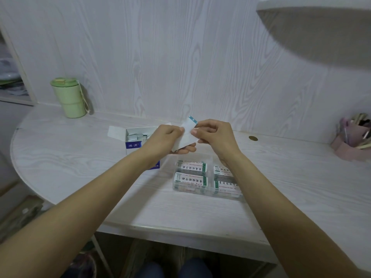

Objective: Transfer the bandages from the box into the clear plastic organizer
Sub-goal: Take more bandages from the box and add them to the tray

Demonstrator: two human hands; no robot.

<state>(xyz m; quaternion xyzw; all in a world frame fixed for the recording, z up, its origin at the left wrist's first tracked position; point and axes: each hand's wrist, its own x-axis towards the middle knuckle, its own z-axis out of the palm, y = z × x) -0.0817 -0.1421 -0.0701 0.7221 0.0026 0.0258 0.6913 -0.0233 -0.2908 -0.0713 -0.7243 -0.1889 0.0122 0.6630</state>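
A white and blue bandage box (134, 144) stands open on the table, its flap folded back and white wrapped bandages showing inside. My left hand (164, 140) and my right hand (214, 137) both pinch a stack of white bandage wrappers (187, 135) with a blue-dotted top edge, held above the table between the box and the organizer. The clear plastic organizer (208, 178) lies just in front of my hands, with several labelled bandage packs inside its compartments. My right wrist hides its far right corner.
A green lidded cup (69, 97) stands at the back left by the wall. A pink holder with pens (353, 138) sits at the far right, and a coin (253, 138) lies near the wall. The table's curved edge runs along the left and front.
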